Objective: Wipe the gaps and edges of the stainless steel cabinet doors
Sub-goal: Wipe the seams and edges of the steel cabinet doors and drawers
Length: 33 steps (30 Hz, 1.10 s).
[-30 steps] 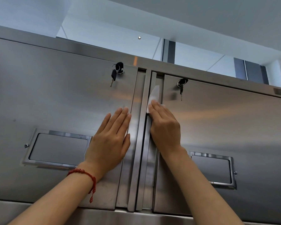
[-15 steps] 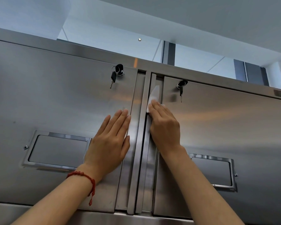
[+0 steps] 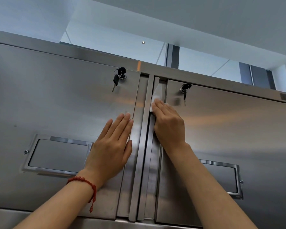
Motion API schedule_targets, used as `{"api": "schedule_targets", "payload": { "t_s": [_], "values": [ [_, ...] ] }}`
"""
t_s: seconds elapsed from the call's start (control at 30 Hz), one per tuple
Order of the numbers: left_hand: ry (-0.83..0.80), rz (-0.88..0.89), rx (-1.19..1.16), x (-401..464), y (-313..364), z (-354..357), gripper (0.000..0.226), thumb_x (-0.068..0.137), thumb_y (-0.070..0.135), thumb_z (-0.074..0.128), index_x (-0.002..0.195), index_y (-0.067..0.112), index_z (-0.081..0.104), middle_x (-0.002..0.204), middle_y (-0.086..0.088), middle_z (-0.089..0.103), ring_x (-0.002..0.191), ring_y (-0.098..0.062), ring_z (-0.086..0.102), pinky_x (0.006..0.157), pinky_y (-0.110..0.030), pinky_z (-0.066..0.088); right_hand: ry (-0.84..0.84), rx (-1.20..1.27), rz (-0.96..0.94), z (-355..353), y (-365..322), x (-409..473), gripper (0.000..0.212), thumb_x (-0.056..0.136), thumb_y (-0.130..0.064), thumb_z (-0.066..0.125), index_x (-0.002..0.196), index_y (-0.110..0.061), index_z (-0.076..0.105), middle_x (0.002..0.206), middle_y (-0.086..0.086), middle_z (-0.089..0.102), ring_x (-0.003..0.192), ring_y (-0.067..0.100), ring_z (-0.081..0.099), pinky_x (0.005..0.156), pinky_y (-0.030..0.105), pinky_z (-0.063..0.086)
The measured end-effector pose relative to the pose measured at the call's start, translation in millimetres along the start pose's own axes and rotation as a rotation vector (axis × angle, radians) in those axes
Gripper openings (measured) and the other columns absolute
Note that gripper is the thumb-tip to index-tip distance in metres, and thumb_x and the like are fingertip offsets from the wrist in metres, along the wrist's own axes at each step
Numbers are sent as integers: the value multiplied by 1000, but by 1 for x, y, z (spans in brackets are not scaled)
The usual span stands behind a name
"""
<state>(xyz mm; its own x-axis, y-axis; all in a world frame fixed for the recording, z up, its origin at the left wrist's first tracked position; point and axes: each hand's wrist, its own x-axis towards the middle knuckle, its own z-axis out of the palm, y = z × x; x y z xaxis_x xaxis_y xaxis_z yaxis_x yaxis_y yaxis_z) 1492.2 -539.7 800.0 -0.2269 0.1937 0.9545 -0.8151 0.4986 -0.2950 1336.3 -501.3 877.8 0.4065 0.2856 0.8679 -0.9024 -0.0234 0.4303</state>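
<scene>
Two stainless steel cabinet doors fill the view from below: the left door (image 3: pixel 56 100) and the right door (image 3: pixel 229 129). Between them runs a vertical gap with raised edge strips (image 3: pixel 143 146). My left hand (image 3: pixel 112 147) lies flat on the left door beside its edge, fingers straight. My right hand (image 3: pixel 168 124) presses a white wipe (image 3: pixel 157 95) into the groove at the right door's left edge, fingers extended over it. The wipe's upper part sticks out above my fingertips; its lower part is hidden under the hand.
Keys hang from a lock on each door, the left keys (image 3: pixel 118 78) and the right keys (image 3: pixel 185 90). Each door has a recessed handle, the left one (image 3: pixel 58 155) and the right one (image 3: pixel 221 177). A steel top rail (image 3: pixel 73 50) and the ceiling lie above.
Both hands stay almost where they were. The view has tilted slightly, so the doors sit a little lower in the frame.
</scene>
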Motion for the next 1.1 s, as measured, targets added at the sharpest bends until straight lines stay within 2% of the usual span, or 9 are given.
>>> {"api": "schedule_targets", "payload": {
  "t_s": [0.9, 1.1],
  "values": [
    [-9, -5, 2, -1, -1, 1, 52, 92, 26, 34, 134, -2, 45, 142, -19, 41, 133, -33, 36, 105, -54, 34, 15, -6, 7, 3, 4, 16, 37, 65, 17, 72, 101, 8, 70, 103, 24, 68, 91, 35, 69, 84, 44, 52],
    [-1, -3, 2, -1, -1, 1, 52, 92, 26, 34, 134, -1, 45, 143, -18, 41, 134, -32, 36, 106, -52, 34, 15, -15, -9, 4, 4, 10, 40, 63, 15, 76, 102, 7, 70, 103, 23, 69, 92, 33, 69, 85, 42, 52]
  ]
}}
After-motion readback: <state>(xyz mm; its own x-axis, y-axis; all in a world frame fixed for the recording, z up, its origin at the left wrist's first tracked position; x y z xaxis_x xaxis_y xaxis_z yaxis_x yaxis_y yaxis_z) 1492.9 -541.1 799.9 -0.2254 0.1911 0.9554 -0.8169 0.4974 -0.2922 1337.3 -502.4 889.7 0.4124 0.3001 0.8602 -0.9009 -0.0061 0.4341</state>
